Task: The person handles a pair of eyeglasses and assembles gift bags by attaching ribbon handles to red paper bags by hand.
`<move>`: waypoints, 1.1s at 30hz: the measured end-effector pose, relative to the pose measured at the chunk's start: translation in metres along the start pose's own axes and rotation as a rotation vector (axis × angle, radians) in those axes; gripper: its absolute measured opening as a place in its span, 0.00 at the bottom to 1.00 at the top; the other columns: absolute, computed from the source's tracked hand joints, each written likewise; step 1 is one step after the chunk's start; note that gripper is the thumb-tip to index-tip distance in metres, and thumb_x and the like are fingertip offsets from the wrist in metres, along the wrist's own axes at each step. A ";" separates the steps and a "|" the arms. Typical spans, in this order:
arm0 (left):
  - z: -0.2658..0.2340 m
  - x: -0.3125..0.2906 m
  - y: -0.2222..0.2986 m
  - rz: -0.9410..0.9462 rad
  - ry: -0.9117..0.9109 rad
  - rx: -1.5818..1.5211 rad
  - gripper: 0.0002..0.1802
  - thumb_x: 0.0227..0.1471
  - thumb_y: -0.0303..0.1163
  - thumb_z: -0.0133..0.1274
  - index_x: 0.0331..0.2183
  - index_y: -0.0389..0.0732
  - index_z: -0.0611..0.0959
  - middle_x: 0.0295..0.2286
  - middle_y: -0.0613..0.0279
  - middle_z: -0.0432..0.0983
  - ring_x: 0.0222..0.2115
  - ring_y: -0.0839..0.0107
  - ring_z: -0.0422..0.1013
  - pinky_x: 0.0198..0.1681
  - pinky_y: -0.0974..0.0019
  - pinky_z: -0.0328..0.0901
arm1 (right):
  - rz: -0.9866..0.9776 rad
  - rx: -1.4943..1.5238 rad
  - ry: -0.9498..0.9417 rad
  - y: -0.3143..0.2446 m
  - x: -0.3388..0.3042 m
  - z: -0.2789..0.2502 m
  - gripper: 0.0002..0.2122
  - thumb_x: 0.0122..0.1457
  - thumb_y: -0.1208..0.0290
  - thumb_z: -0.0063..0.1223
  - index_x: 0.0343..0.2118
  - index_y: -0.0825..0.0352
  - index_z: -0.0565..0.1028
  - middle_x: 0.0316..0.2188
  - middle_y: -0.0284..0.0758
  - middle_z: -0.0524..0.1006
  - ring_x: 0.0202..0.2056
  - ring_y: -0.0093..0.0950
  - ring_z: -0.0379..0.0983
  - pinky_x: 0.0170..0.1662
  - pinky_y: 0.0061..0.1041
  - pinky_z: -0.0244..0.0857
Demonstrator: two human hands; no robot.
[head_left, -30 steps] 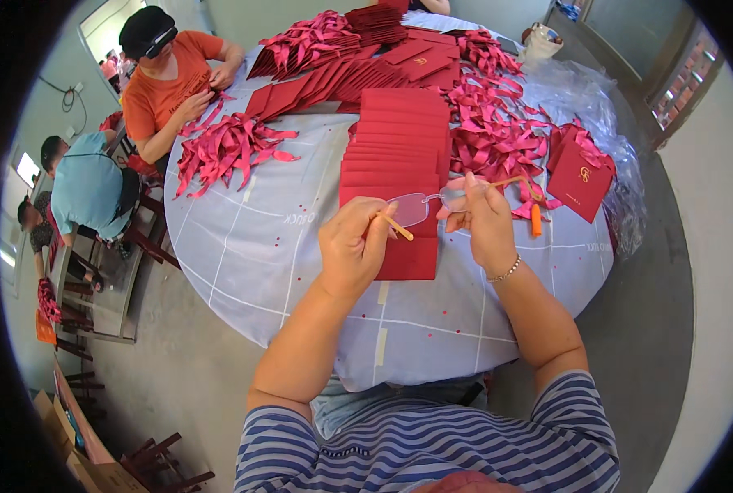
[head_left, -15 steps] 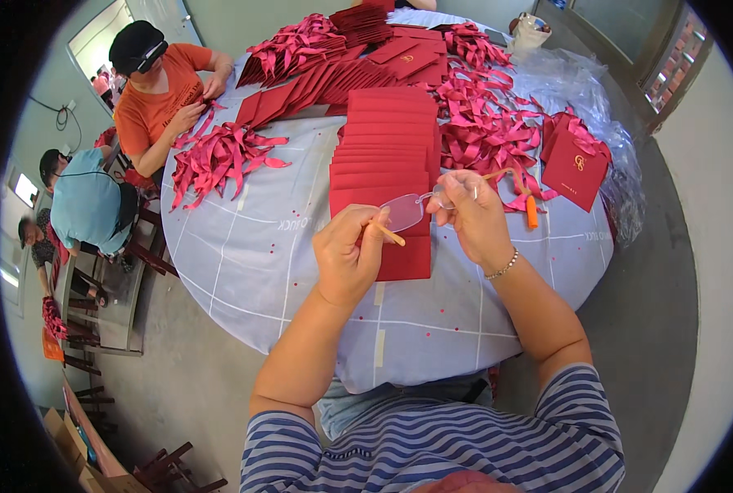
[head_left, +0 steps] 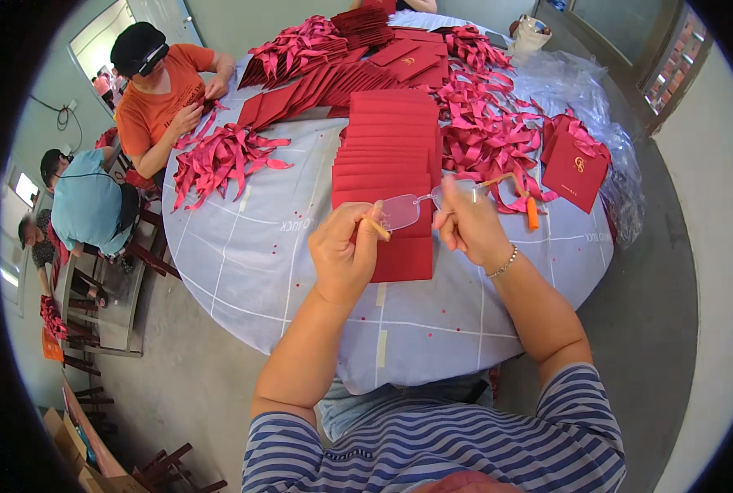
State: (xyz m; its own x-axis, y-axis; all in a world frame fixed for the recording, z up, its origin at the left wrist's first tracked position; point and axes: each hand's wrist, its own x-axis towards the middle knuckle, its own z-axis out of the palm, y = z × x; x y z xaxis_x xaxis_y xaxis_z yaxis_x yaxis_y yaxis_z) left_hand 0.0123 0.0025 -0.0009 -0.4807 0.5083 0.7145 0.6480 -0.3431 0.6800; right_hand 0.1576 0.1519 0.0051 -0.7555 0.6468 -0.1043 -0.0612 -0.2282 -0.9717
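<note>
A pair of thin-rimmed eyeglasses (head_left: 401,213) with amber-orange temples is held up above the table. My left hand (head_left: 339,251) is closed on its left side, thumb and fingers pinching near the left temple. At the other lens is my right hand (head_left: 475,228), its thumb smeared by motion over the lens and its other fingers curled below. Under the glasses a row of overlapping red paper bags (head_left: 387,156) lies on the table. A small bright-orange object (head_left: 532,214) lies to the right of my right hand; its kind is unclear.
The round table (head_left: 243,283) has a pale checked cloth. Pink ribbons (head_left: 231,160) lie heaped at left, more ribbons (head_left: 489,131) at right. Red bags (head_left: 576,168) and clear plastic wrap (head_left: 596,107) line the right edge. A co-worker in orange (head_left: 157,99) handles ribbon at far left.
My right thumb and fingers have shifted on the right lens, the fingers curling lower. The glasses and my left hand have moved slightly left.
</note>
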 end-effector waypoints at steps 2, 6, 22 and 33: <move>0.000 0.004 0.005 -0.143 0.022 -0.088 0.03 0.54 0.19 0.55 0.28 0.31 0.80 0.24 0.56 0.78 0.21 0.72 0.74 0.25 0.71 0.68 | 0.028 -0.076 -0.169 0.003 0.001 0.001 0.23 0.66 0.55 0.48 0.18 0.67 0.74 0.09 0.36 0.71 0.08 0.20 0.63 0.11 0.17 0.52; 0.003 0.004 0.005 -0.102 0.054 -0.082 0.03 0.54 0.20 0.55 0.28 0.31 0.80 0.24 0.56 0.78 0.20 0.72 0.74 0.25 0.71 0.68 | 0.064 -0.173 -0.409 0.001 -0.009 0.013 0.12 0.65 0.65 0.51 0.31 0.70 0.77 0.18 0.36 0.77 0.15 0.19 0.69 0.20 0.16 0.63; 0.016 -0.010 0.016 0.052 -0.168 -0.173 0.02 0.53 0.18 0.54 0.30 0.30 0.80 0.27 0.55 0.77 0.22 0.73 0.74 0.26 0.72 0.69 | -0.055 0.076 -0.089 0.024 -0.007 0.026 0.09 0.64 0.67 0.53 0.34 0.68 0.73 0.26 0.32 0.78 0.24 0.19 0.74 0.27 0.16 0.70; 0.013 -0.010 0.014 0.013 -0.166 -0.148 0.03 0.55 0.18 0.53 0.31 0.30 0.80 0.33 0.53 0.72 0.22 0.76 0.72 0.23 0.75 0.67 | -0.025 0.142 -0.269 0.021 -0.007 0.022 0.07 0.60 0.69 0.59 0.34 0.66 0.74 0.27 0.31 0.78 0.25 0.17 0.74 0.26 0.14 0.67</move>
State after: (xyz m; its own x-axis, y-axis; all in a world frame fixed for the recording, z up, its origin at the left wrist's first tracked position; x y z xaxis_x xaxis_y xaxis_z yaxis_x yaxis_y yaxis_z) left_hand 0.0342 0.0026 -0.0007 -0.3609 0.6222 0.6947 0.5536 -0.4566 0.6965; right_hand 0.1474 0.1263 -0.0100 -0.8971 0.4417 -0.0023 -0.1583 -0.3263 -0.9319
